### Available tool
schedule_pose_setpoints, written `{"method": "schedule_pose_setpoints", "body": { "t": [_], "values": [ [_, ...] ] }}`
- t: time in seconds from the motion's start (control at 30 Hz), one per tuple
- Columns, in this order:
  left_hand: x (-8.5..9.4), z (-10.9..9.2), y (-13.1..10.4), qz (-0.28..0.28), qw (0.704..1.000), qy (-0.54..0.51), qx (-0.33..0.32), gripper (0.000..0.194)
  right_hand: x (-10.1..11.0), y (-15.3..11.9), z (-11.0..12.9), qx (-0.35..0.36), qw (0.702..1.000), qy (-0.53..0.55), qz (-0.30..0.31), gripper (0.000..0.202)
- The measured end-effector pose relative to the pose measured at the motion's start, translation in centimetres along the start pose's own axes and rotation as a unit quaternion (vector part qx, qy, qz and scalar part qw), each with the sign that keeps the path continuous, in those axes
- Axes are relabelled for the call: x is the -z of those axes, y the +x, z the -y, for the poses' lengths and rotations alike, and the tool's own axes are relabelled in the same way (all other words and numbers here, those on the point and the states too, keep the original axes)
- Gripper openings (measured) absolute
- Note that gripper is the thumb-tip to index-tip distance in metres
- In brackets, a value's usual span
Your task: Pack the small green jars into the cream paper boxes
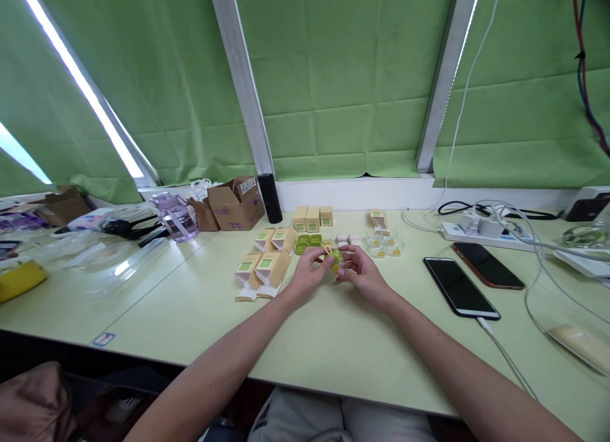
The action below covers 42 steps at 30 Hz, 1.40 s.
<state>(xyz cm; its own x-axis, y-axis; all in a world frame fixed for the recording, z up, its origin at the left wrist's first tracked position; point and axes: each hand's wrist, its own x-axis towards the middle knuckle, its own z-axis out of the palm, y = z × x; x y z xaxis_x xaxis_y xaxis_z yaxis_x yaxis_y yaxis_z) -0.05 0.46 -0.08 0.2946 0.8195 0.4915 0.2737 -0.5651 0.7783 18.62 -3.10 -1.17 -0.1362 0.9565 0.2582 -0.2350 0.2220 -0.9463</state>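
Between my two hands is a small green-and-yellow item with clear parts [336, 262]. The fingers of my left hand [309, 270] pinch it from the left, and those of my right hand [363, 272] hold its right side. Just beyond my hands are green square containers [309, 240], small pale pink pieces [347, 239] and clear cups with yellow centres [384, 244]. Open cream boxes [272, 268] with green windows stand left of my left hand. Closed small boxes [312, 219] are behind the green containers, and another open box [379, 221] stands behind the clear cups.
Two phones [461, 286] [488, 265], a power strip [488, 235] and loose white cables occupy the right. At the back left are a brown carton [236, 207], a black cylinder [269, 198] and a purple bottle [176, 217]. Clear plastic packaging [126, 267] lies farther left.
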Motion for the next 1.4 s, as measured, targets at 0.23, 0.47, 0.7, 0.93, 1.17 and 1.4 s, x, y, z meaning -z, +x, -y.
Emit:
{"method": "schedule_pose_setpoints", "body": {
  "t": [0.23,0.47,0.7,0.93,1.17,1.4],
  "values": [
    [-0.1,0.4,0.1,-0.007,1.000,0.011,0.022,0.039,-0.3,-0.1,-0.3,-0.001,1.000,0.002,-0.004,0.062],
    [-0.4,0.7,0.1,-0.028,0.998,-0.020,0.050,0.046,-0.3,-0.1,-0.3,0.010,1.000,0.007,0.006,0.060],
    [-0.2,-0.1,-0.2,-0.002,0.998,-0.050,0.043,0.047,-0.2,0.0,-0.1,0.015,1.000,0.012,-0.005,0.059],
    [-0.2,-0.9,-0.5,0.008,1.000,-0.017,0.021,0.046,-0.2,0.1,0.0,0.024,0.999,0.004,-0.023,0.058],
    [-0.2,-1.2,-0.5,0.006,1.000,0.002,0.005,0.038,-0.1,0.1,0.2,0.038,0.999,-0.008,-0.034,0.053],
    [-0.2,-1.1,-0.5,-0.030,0.999,0.031,-0.019,0.037,-0.3,0.1,1.0,0.042,0.999,0.024,-0.024,0.051]
  ]
}}
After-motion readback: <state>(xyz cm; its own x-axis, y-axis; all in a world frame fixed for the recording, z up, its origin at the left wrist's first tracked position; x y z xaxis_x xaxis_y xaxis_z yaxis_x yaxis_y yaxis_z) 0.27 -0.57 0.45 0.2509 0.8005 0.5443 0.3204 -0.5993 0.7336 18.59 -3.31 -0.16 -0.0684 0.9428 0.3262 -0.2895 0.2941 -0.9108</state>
